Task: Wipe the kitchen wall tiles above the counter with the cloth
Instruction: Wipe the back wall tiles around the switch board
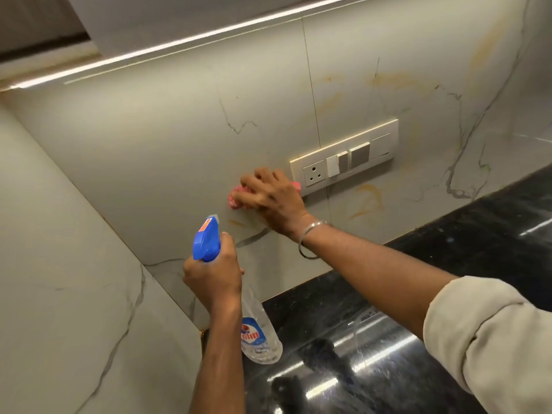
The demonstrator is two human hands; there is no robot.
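Observation:
My right hand point(270, 197) presses a pink cloth point(236, 198) flat against the grey marble-look wall tiles point(167, 150), just left of the switch plate. Most of the cloth is hidden under my fingers; pink edges show at the left and at the right near the plate. My left hand point(213, 273) grips the neck of a clear spray bottle point(258, 333) with a blue trigger head point(206, 240), held lower left of the cloth with its nozzle toward the wall.
A cream switch plate point(346, 156) with a socket and switches sits on the wall to the right of the cloth. The glossy black counter point(373, 339) runs below. A side wall point(59, 279) closes the corner at left. A lit strip runs under the cabinet above.

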